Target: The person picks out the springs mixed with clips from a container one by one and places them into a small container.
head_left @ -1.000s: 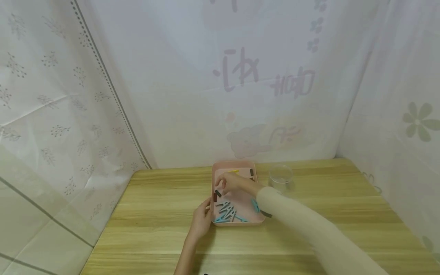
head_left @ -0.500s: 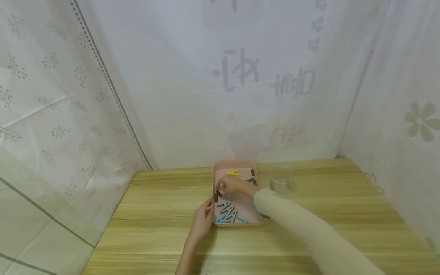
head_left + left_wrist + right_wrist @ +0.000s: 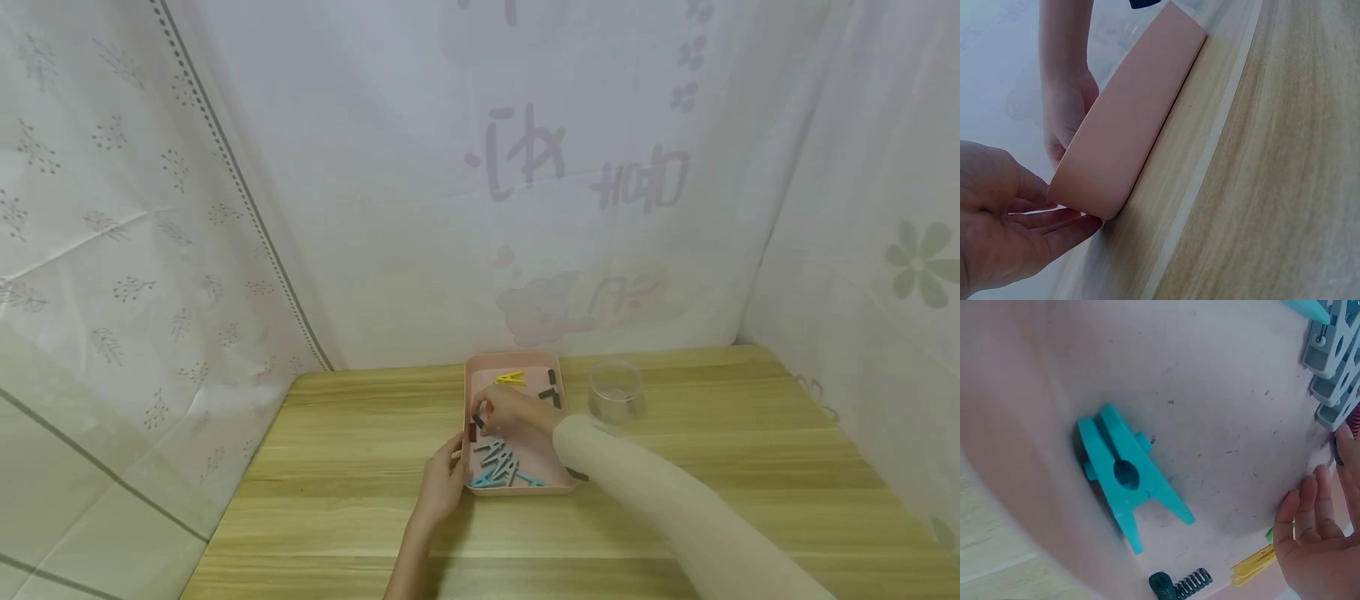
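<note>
Clothespins (image 3: pixel 495 460) in gray and blue lie heaped at the lower left of a pink tray (image 3: pixel 525 491) on a wood-grain bench (image 3: pixel 337 467), low in the center of the head view. The left hand (image 3: pixel 439 482), its bare forearm rising from the bottom edge of the frame, grips the tray's left side near the lower corner. The right hand (image 3: pixel 504 407), its arm in a cream sleeve (image 3: pixel 637 475) slanting up from the lower right, bends downward over the tray, finger and thumb pinching a dark spring (image 3: pixel 480 422) beside a dark red spring (image 3: pixel 472 432). A yellow clothespin (image 3: pixel 511 377) lies toward the tray's top, a turquoise clothespin (image 3: pixel 1132 478) at left center of the right-wrist view. A clear container (image 3: pixel 616 393) stands right of the tray.
</note>
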